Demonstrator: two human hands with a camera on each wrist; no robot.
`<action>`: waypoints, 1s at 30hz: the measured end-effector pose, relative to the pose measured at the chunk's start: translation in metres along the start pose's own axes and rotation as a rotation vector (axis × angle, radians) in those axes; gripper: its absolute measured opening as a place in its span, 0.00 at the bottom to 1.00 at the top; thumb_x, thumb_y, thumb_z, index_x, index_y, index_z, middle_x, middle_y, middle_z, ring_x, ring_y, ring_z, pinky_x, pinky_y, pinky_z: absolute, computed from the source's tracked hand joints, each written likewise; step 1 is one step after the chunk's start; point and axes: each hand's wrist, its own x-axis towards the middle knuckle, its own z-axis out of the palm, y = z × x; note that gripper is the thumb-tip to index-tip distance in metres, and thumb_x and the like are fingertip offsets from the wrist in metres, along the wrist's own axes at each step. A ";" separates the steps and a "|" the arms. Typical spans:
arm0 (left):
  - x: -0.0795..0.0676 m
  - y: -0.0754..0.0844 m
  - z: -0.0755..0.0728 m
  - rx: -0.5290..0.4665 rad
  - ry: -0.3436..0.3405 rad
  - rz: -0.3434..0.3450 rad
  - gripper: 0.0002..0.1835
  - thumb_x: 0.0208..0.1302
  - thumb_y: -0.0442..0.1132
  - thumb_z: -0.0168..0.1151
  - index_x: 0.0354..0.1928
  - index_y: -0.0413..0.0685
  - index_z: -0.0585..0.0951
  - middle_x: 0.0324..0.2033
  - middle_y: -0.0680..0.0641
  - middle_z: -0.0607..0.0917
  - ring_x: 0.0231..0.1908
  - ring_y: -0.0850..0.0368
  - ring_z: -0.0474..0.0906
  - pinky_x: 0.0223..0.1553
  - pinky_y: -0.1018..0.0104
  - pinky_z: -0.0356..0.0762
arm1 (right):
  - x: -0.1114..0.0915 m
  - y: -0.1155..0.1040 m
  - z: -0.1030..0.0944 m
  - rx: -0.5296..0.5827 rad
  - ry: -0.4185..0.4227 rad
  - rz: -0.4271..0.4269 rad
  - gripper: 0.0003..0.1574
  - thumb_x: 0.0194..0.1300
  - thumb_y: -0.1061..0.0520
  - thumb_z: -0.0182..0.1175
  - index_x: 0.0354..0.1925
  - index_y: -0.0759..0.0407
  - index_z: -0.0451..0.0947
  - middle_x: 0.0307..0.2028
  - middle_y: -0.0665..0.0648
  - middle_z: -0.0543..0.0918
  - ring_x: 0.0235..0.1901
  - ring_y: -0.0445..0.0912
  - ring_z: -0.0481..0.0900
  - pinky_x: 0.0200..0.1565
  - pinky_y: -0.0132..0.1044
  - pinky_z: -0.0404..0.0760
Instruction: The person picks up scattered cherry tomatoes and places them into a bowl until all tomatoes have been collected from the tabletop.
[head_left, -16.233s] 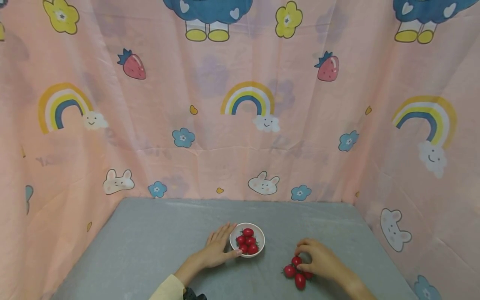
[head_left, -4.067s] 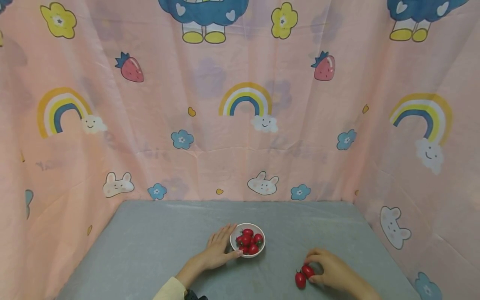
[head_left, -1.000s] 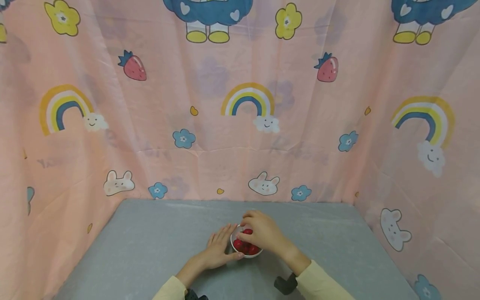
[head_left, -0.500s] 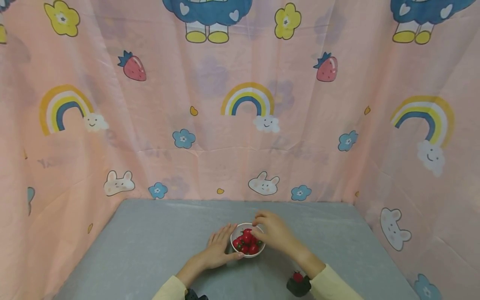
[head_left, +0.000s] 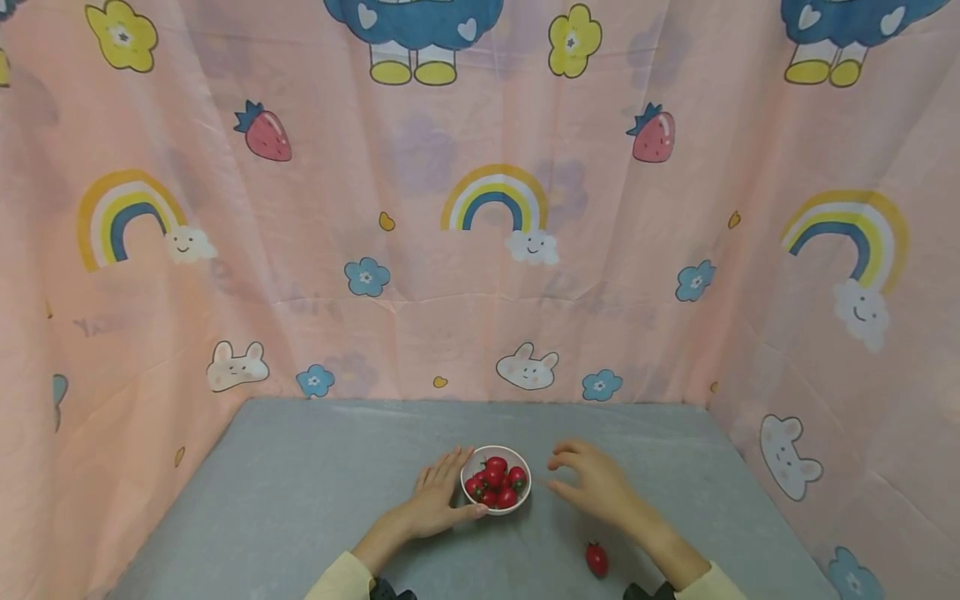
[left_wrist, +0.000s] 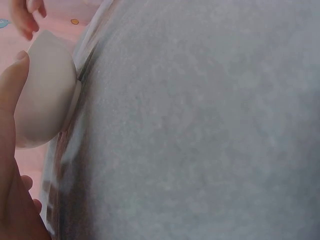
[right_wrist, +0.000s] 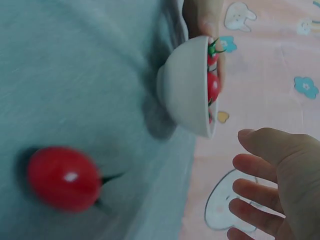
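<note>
A white bowl (head_left: 522,503) holding several red cherry tomatoes (head_left: 496,475) stands on the cloth near the middle. My left hand (head_left: 435,504) rests against the bowl's left side, fingers straight, thumb (left_wrist: 14,77) touching its near wall. To the right of the bowl, my right hand (head_left: 600,487) hovers with parted fingers and nothing in them. One loose cherry tomato (head_left: 597,560) with a green stem lies on the cloth below that hand. In the right wrist view this tomato (right_wrist: 65,178) appears large and slightly blurred.
A grey cloth (head_left: 315,467) covers the table. Behind and at the sides hangs a pink printed curtain (head_left: 420,325). Dark wrist straps (head_left: 648,592) show at the lower edge near the sleeves.
Several tomatoes that lay on the right are now in the bowl. My right hand has let go of one there and drawn back rightward, uncovering the loose tomato. My left hand stays put.
</note>
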 end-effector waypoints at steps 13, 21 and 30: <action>0.000 0.001 0.000 -0.004 -0.005 0.001 0.54 0.60 0.70 0.59 0.79 0.56 0.47 0.78 0.39 0.51 0.77 0.35 0.45 0.72 0.29 0.41 | -0.045 0.031 -0.008 0.050 -0.188 -0.022 0.17 0.57 0.43 0.71 0.43 0.47 0.85 0.51 0.53 0.83 0.52 0.54 0.80 0.53 0.55 0.79; 0.000 0.000 0.000 -0.006 -0.003 0.002 0.54 0.60 0.70 0.59 0.79 0.56 0.47 0.78 0.39 0.51 0.78 0.36 0.45 0.72 0.29 0.40 | -0.068 0.041 -0.008 0.134 -0.331 0.072 0.27 0.53 0.29 0.68 0.47 0.38 0.83 0.55 0.48 0.80 0.54 0.53 0.77 0.52 0.52 0.79; -0.001 0.002 0.000 -0.009 -0.006 0.019 0.54 0.60 0.71 0.58 0.79 0.56 0.47 0.78 0.38 0.51 0.77 0.34 0.45 0.71 0.27 0.39 | -0.082 0.045 -0.003 0.170 -0.385 0.117 0.27 0.49 0.27 0.70 0.44 0.34 0.82 0.55 0.48 0.78 0.53 0.53 0.76 0.53 0.56 0.79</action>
